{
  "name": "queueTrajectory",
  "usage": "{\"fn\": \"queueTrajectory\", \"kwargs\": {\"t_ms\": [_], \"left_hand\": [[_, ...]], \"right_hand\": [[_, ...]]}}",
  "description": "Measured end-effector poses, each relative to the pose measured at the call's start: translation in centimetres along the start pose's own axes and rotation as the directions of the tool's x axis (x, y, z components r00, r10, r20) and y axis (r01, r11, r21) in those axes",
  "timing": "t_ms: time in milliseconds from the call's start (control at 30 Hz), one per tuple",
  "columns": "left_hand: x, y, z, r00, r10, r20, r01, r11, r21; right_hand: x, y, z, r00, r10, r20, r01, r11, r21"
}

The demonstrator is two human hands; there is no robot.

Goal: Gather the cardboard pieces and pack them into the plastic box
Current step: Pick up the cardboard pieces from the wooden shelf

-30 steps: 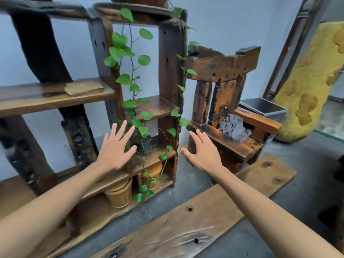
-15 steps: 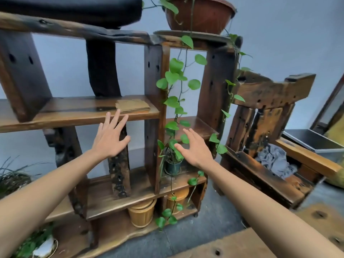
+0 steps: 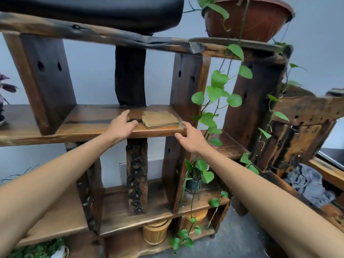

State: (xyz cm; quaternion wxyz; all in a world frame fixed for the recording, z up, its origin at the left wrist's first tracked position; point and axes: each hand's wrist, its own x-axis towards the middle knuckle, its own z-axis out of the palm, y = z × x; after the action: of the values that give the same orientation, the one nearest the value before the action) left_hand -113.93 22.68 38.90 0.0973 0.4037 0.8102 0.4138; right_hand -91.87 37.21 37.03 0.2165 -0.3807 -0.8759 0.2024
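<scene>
Cardboard pieces (image 3: 159, 119) were found stacked on the middle shelf (image 3: 89, 125), untouched. Left hand (image 3: 122, 125) and right hand (image 3: 191, 138) were spread open, empty, flanking them. Gathering and packing remained undone.

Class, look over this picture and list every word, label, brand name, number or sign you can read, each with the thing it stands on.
None: no readable text shows anywhere in this view.
The stack of cardboard pieces on the wooden shelf bears faint marks on top, too blurred to read as letters.
The brown hanging pot, the wooden buckets and the grey cloth show no label.
</scene>
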Motion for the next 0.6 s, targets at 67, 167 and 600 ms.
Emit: {"fn": "queueTrajectory", "kwargs": {"t_ms": [67, 167, 600], "left_hand": [[0.9, 0.6, 0.3, 0.999, -0.033, 0.026, 0.034, 0.999, -0.042], [2.8, 1.0, 0.9, 0.995, -0.077, 0.068, 0.079, 0.997, -0.026], [7.1, 3.4, 4.3, 0.917, -0.369, 0.155, 0.399, 0.816, -0.418]], "right_hand": [[1.9, -0.4, 0.2, 0.998, 0.064, -0.006, -0.063, 0.997, 0.044], [5.0, -0.8, 0.4, 0.989, 0.144, -0.017, -0.142, 0.986, 0.085], [10.3, 0.5, 1.9, 0.951, 0.304, -0.053, -0.287, 0.934, 0.215]]}}
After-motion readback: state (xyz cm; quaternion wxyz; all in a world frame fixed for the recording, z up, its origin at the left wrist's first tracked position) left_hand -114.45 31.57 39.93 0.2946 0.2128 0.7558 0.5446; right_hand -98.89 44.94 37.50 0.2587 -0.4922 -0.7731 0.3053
